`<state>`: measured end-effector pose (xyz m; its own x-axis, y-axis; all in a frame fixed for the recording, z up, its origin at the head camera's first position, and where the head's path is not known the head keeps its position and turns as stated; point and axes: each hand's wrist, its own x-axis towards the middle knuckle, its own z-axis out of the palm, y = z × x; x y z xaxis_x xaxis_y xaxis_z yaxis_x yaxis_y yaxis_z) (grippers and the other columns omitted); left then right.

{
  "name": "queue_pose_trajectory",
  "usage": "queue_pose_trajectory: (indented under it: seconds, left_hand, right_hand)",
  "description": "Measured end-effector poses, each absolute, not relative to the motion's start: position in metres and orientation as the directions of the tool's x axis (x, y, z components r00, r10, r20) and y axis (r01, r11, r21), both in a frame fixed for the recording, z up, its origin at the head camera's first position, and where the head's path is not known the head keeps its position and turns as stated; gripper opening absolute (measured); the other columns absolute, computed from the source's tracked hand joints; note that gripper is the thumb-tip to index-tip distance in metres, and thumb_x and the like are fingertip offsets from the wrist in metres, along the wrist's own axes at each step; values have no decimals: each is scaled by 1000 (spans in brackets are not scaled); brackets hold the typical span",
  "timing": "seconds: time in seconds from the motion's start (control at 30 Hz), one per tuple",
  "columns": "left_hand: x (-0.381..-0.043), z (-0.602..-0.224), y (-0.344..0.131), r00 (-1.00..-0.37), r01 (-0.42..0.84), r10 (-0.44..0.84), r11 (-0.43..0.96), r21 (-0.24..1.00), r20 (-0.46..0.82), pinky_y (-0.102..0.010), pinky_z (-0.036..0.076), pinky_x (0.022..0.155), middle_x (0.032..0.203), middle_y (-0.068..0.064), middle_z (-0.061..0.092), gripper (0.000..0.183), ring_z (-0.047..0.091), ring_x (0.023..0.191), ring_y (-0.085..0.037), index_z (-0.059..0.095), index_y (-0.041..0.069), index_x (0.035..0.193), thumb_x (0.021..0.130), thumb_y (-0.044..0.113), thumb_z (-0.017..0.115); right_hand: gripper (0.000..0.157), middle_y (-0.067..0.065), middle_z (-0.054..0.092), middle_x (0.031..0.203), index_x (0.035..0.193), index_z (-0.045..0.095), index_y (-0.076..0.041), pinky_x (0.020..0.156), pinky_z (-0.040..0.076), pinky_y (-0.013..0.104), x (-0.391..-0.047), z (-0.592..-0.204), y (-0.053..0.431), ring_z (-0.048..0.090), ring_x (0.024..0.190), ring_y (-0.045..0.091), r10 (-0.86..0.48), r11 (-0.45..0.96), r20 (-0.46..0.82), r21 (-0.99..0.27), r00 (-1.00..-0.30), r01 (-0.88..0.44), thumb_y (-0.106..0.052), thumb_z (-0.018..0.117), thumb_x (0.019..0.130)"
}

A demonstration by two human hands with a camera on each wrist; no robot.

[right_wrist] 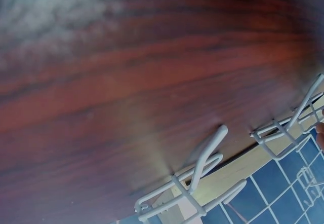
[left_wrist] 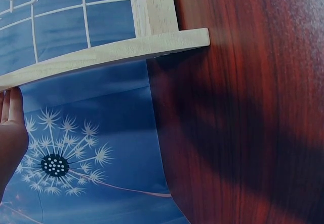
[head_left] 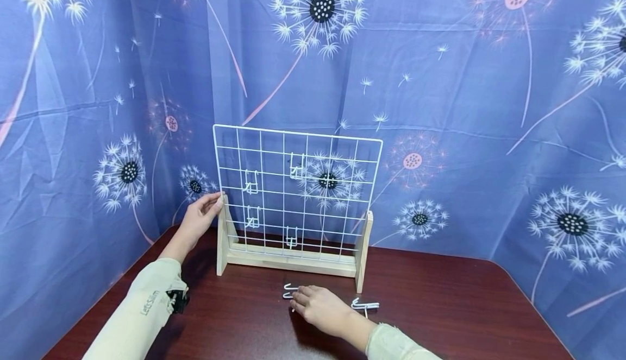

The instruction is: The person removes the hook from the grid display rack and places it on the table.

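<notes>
A white wire grid panel (head_left: 320,186) stands upright in a wooden stand (head_left: 293,262). Several white wire hooks hang on it, among them an upper hook (head_left: 296,172) and a lower hook (head_left: 291,239). My left hand (head_left: 199,218) touches the top of the stand's left post (left_wrist: 96,59) with fairly straight fingers. On the table, my right hand (head_left: 324,308) grips a loose wire hook (head_left: 288,295) lying in front of the stand; its prongs stick out left, the rest hidden by my fingers. Another loose hook (right_wrist: 190,188) lies right of that hand.
The dark red-brown wooden table (head_left: 430,305) reaches close to a blue curtain (head_left: 440,105) with dandelion prints, behind and at both sides. A small black device (head_left: 177,300) is strapped on the left sleeve (head_left: 139,311).
</notes>
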<state>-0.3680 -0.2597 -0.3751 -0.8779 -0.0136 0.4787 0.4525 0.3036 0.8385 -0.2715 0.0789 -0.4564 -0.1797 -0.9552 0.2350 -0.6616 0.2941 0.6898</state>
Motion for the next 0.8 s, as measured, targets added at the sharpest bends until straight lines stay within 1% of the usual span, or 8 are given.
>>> queue_pose_trajectory:
  seconds: [0.4,0.8]
  left_hand:
    - [-366,-376,-261,-895,421,-9,319,849,447,-4,39,85,133,-30,51,48,47,95,14,44,-9,138,102,22,50]
    - [-365,-374,-261,-897,419,-6,304,855,442,-5,39,86,133,-30,50,49,47,96,13,43,-9,138,102,23,50]
  right_hand:
    - [28,-6,69,111,113,71,-23,86,52,26,-267,-459,77,63,102,11,-959,283,220,731,-177,-621,-28,60,88]
    - [29,-10,68,113,113,71,-28,85,51,26,-267,-462,75,62,103,12,-962,271,199,753,-185,-599,-32,58,88]
